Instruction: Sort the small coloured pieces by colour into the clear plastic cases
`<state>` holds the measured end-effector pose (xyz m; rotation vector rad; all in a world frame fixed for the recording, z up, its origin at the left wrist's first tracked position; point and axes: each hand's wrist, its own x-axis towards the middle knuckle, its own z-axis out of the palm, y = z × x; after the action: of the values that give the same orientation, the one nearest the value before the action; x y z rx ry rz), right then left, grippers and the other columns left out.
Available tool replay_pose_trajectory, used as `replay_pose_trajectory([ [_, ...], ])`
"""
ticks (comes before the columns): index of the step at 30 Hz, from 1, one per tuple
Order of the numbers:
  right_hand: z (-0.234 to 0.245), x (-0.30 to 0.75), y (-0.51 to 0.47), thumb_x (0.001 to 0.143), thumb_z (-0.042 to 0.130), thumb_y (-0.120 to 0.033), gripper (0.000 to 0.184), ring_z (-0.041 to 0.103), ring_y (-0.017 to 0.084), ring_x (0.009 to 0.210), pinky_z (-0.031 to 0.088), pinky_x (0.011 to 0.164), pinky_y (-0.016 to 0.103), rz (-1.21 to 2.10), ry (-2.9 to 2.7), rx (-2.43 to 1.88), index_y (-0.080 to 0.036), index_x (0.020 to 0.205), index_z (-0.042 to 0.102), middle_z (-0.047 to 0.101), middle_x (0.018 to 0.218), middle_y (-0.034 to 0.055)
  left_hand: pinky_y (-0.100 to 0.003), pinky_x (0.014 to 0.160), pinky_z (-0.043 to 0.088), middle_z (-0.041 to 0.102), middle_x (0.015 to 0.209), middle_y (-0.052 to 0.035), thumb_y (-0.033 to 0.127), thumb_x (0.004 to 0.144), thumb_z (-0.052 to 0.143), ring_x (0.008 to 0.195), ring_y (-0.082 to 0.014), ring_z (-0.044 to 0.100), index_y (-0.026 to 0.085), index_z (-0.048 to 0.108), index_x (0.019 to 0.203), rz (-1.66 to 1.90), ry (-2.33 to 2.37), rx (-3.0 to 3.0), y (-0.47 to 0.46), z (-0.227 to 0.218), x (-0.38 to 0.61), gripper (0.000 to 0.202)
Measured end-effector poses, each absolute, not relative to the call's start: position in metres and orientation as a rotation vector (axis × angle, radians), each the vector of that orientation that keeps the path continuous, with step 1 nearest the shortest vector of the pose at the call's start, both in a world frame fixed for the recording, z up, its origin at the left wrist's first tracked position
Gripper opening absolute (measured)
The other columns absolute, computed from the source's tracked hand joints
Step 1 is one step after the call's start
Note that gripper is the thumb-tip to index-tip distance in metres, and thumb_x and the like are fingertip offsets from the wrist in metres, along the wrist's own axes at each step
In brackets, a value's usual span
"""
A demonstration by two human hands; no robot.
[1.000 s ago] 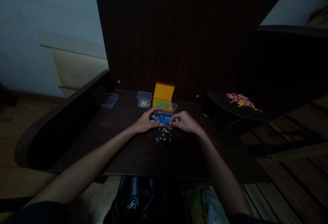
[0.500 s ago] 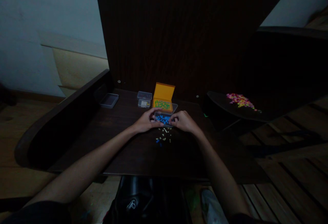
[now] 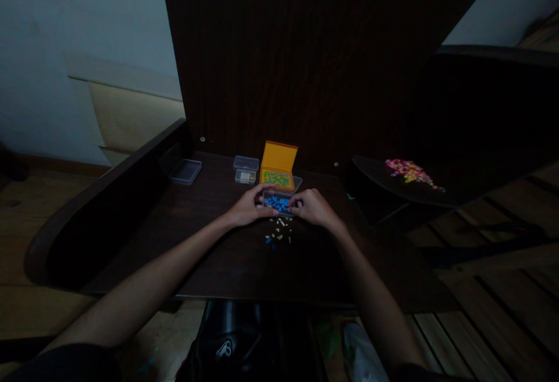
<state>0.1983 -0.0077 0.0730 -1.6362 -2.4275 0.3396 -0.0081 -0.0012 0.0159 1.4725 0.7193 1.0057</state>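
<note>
My left hand [image 3: 248, 205] grips the left end of a clear plastic box [image 3: 286, 194], thumb along the near side and fingers on the far side. Small blue pieces [image 3: 275, 202] lie inside the box. At its right end my right hand [image 3: 312, 206] has its thumb and fingertips pinched together over the blue pieces; whatever is between them is too small to make out. Pale small pieces [image 3: 280, 223] and a few blue bits [image 3: 268, 240] lie loose on the dark table [image 3: 218, 265] just in front of the box.
Behind the box stands an open yellow case [image 3: 279, 156] with green pieces [image 3: 278, 179]. Left of it are two small clear boxes [image 3: 246, 163], and farther left a clear tray [image 3: 186, 172]. Pink and yellow pieces [image 3: 410, 171] lie heaped on a dark surface at right. A dark side panel [image 3: 109, 201] borders the left.
Almost nothing differs. Both hands stay at the clear box, and the right fingertips stay over the blue pieces. The whole view has shifted very slightly.
</note>
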Motion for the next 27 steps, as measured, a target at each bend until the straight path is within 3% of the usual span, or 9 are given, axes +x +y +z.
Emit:
replay_pose_trajectory([
  [20,0.074,0.200,-0.008,0.074,0.066,-0.023,0.016,0.053,0.012,0.059,0.034,0.057,0.023,0.333,-2.420,-1.617,-0.020,0.087,0.075,0.065,0.067,0.0011,-0.037,0.085,0.053,0.054,0.126,-0.0130,0.020,0.062,0.079,0.096,-0.0171,0.061,0.017,0.048,0.125,1.003,0.705,1.456,-0.001,0.016,-0.008,0.071],
  [27,0.088,0.204,-0.025,0.078,0.063,-0.032,0.020,0.042,0.008,0.049,0.029,0.053,0.021,0.530,-2.453,-1.376,-0.015,0.083,0.073,0.053,0.053,-0.0035,-0.038,0.086,0.053,0.057,0.121,-0.0123,0.020,0.062,0.079,0.096,-0.0179,0.062,0.016,0.048,0.124,1.001,0.722,1.464,-0.002,0.018,-0.008,0.069],
])
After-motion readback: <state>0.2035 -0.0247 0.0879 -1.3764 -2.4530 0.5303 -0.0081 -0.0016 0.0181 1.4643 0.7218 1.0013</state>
